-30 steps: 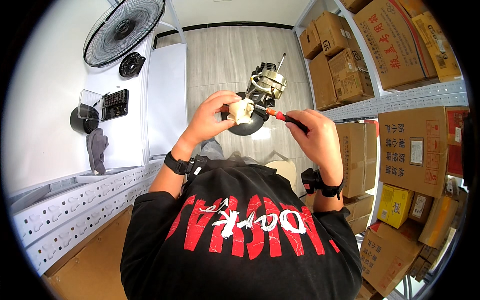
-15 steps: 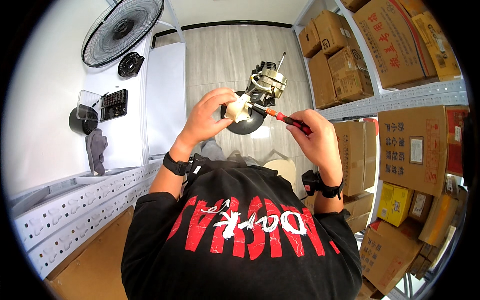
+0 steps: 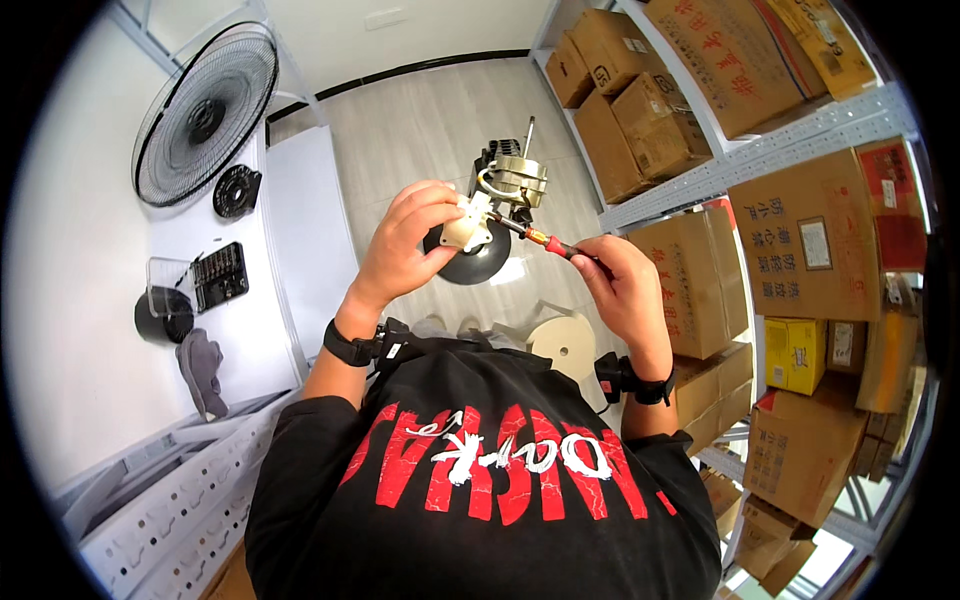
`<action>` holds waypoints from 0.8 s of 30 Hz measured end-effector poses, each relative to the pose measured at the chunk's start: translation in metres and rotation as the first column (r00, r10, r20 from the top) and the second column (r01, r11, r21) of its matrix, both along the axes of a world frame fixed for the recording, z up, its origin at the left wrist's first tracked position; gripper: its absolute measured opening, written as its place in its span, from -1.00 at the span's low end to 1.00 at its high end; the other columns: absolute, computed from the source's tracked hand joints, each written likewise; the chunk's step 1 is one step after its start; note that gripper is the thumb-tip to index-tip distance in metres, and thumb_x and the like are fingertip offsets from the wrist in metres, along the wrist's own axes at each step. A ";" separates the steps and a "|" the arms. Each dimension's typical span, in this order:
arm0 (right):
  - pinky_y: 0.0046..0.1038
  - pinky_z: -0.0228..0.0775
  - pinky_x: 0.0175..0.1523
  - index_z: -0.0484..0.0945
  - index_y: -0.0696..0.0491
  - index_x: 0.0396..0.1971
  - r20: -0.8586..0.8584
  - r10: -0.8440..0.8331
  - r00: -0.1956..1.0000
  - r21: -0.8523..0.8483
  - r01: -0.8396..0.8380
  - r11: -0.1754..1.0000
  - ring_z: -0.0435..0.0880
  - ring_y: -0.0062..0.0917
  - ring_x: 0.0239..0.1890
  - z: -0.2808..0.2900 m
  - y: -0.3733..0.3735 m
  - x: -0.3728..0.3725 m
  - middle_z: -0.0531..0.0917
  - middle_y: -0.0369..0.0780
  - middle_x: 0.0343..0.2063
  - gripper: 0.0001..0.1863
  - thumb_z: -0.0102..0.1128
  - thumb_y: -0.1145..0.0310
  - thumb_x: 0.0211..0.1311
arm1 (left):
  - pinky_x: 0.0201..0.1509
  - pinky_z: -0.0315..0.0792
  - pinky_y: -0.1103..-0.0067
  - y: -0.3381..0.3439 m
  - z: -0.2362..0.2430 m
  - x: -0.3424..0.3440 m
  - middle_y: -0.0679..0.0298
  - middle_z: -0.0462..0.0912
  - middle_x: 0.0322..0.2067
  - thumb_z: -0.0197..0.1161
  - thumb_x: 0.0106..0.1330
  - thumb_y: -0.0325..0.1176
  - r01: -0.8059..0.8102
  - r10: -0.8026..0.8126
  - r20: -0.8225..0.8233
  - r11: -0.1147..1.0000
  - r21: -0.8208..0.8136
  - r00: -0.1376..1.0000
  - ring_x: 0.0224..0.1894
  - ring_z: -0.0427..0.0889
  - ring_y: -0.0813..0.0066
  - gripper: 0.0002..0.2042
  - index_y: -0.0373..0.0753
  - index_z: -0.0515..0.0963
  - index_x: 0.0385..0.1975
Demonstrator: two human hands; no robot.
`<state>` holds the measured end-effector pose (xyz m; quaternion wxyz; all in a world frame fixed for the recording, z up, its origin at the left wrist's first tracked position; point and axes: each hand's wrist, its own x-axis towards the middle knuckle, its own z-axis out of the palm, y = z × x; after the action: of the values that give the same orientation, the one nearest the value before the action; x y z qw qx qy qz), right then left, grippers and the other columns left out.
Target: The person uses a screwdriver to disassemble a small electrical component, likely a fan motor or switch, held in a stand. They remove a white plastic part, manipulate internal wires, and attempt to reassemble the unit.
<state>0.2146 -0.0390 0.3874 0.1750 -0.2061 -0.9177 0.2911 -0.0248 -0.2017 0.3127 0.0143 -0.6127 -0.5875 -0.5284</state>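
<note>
My left hand [image 3: 412, 238] is closed around a cream plastic gearbox housing [image 3: 465, 229], thumb below and fingers on top. Red and black is the handle of the screwdriver [image 3: 556, 244] that my right hand [image 3: 622, 283] grips. Its shaft runs left, and the tip meets the right side of the housing; the exact contact point is too small to make out. Just beyond sits a metal fan motor [image 3: 519, 181] with a thin shaft pointing up and away. Beneath these is a round black base [image 3: 474, 262], partly covered by the housing and my hand.
On the white shelf at left are a wire fan guard [image 3: 207, 122], a black round part [image 3: 236, 190], a bit set case [image 3: 219, 277], a black cup-shaped part [image 3: 163, 318] and a grey cloth [image 3: 203, 372]. A beige stool [image 3: 562, 345] stands near me. Cardboard boxes [image 3: 800, 238] fill the right shelving.
The whole view has turned and shifted, moving the shelves and motor in the picture. Both hands keep their holds, and the screwdriver stays against the housing.
</note>
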 end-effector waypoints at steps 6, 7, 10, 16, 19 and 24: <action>-0.46 0.37 -0.40 0.59 0.14 -0.34 -0.118 -0.207 0.971 -0.083 0.198 0.977 0.52 -0.39 -0.52 0.011 -0.030 0.005 0.53 -0.18 -0.55 -0.83 0.37 0.42 0.10 | 0.17 0.43 0.33 0.010 0.013 -0.003 0.23 0.56 -0.05 0.47 -0.25 -0.65 0.113 -0.111 -0.049 0.993 0.040 0.993 0.11 0.52 0.13 -0.45 -0.18 0.50 -0.15; -0.46 0.37 -0.39 0.59 0.14 -0.34 -0.113 -0.219 0.969 -0.104 0.207 0.973 0.52 -0.39 -0.52 0.008 -0.030 0.008 0.54 -0.19 -0.54 -0.84 0.36 0.41 0.12 | 0.17 0.43 0.33 0.011 0.016 -0.005 0.23 0.56 -0.05 0.47 -0.25 -0.65 0.124 -0.122 -0.052 0.991 0.053 0.991 0.11 0.52 0.13 -0.45 -0.17 0.50 -0.15; -0.47 0.37 -0.39 0.59 0.13 -0.28 -0.075 -0.214 0.974 -0.066 0.210 0.976 0.53 -0.39 -0.51 -0.001 -0.035 0.015 0.57 -0.20 -0.48 -0.82 0.34 0.43 0.13 | 0.16 0.43 0.31 0.009 0.022 -0.005 0.24 0.55 -0.05 0.46 -0.24 -0.66 0.145 -0.142 -0.054 0.987 0.068 0.988 0.11 0.52 0.12 -0.46 -0.17 0.51 -0.15; -0.49 0.35 -0.40 0.59 0.14 -0.25 -0.184 -0.261 0.948 -0.173 0.230 0.958 0.52 -0.49 -0.53 -0.013 -0.044 0.006 0.59 -0.19 -0.45 -0.81 0.34 0.44 0.14 | 0.15 0.45 0.30 0.007 0.030 -0.013 0.24 0.54 -0.06 0.43 -0.24 -0.68 0.149 -0.137 -0.143 0.986 0.079 0.980 0.10 0.52 0.11 -0.46 -0.18 0.51 -0.14; -0.50 0.34 -0.41 0.58 0.14 -0.28 -0.200 -0.230 0.952 -0.175 0.197 0.965 0.49 -0.51 -0.54 -0.011 -0.042 0.004 0.57 -0.20 -0.47 -0.81 0.35 0.45 0.12 | 0.14 0.46 0.31 0.003 0.031 -0.016 0.24 0.54 -0.06 0.43 -0.24 -0.68 0.144 -0.131 -0.151 0.986 0.083 0.980 0.10 0.52 0.11 -0.46 -0.18 0.51 -0.14; -0.52 0.33 -0.41 0.52 0.14 -0.34 -0.141 -0.198 0.970 -0.085 0.187 0.979 0.45 -0.55 -0.54 -0.007 -0.043 -0.003 0.50 -0.24 -0.51 -0.78 0.41 0.50 0.05 | 0.13 0.47 0.31 -0.002 0.034 -0.020 0.26 0.55 -0.07 0.37 -0.21 -0.68 0.138 -0.122 -0.144 0.985 0.103 0.982 0.10 0.51 0.10 -0.48 -0.18 0.52 -0.14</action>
<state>0.2112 -0.0825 0.3800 0.2629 -0.2779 -0.8668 0.3200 -0.0444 -0.2035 0.3468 0.0546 -0.6830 -0.5132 -0.5169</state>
